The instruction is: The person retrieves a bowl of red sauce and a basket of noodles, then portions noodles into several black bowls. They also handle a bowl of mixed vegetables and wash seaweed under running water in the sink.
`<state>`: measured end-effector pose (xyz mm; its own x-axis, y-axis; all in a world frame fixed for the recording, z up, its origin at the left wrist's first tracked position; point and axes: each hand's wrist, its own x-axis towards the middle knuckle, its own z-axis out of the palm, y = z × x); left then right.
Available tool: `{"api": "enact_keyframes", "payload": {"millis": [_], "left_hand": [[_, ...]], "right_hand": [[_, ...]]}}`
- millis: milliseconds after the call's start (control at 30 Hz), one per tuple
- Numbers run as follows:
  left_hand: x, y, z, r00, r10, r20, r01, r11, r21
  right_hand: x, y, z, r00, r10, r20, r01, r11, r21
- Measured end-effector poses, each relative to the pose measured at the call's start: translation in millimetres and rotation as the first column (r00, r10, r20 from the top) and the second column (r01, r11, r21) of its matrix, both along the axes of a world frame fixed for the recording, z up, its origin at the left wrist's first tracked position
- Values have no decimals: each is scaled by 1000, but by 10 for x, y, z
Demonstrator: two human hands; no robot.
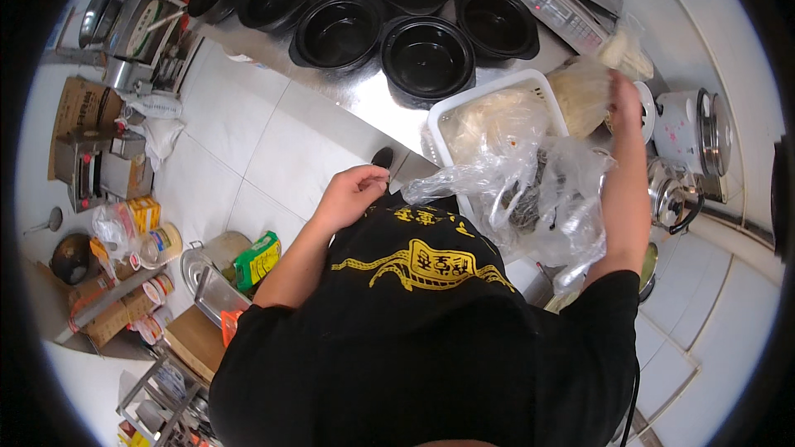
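Observation:
My right hand (624, 99) reaches across the counter and grips the edge of a clear plastic bag (581, 96) of pale contents that look like noodles. Part of its fingers is hidden behind the bag. Just left of that bag stands a white plastic basket (440, 130). It holds a clear bag of pale strands (490, 118) and, nearer me, crumpled plastic bags (571, 192) around a dark mass. Over the floor beside the counter, my left hand (357, 195) hangs with fingers loosely bent, thumb and forefinger apart, nothing visible in it.
Several black bowls (427, 56) stand on the steel counter (366, 90). Behind them to the right is a digital scale (559, 9). A white rice cooker (680, 130) and a glass-lidded pot (671, 192) stand at the right. Boxes and tubs (158, 245) line the left side.

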<state>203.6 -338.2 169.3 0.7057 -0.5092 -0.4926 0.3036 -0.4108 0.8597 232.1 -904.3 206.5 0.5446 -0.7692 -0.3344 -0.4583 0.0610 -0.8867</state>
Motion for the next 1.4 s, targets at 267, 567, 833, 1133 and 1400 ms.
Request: {"api": "enact_keyframes", "payload": {"millis": [267, 567, 833, 1133, 1400], "left_hand": [[38, -488, -268, 976, -177, -127, 140, 957, -256], [119, -1209, -265, 786, -274, -554, 141, 952, -271], [379, -1768, -538, 873, -204, -444, 74, 954, -292], [776, -1946, 101, 969, 166, 184, -80, 913, -400], [118, -1916, 1468, 855, 14, 519, 420, 569, -707]], "right_hand": [[-66, -157, 844, 834, -202, 514, 220, 975, 26], [-717, 334, 2450, 568, -183, 802, 301, 954, 4], [-1627, 762, 2895, 554, -104, 826, 143, 989, 29], [-2291, 1501, 2527, 655, -31, 755, -59, 994, 92], [-2011, 1669, 1833, 646, 43, 762, -382, 882, 275]]}}
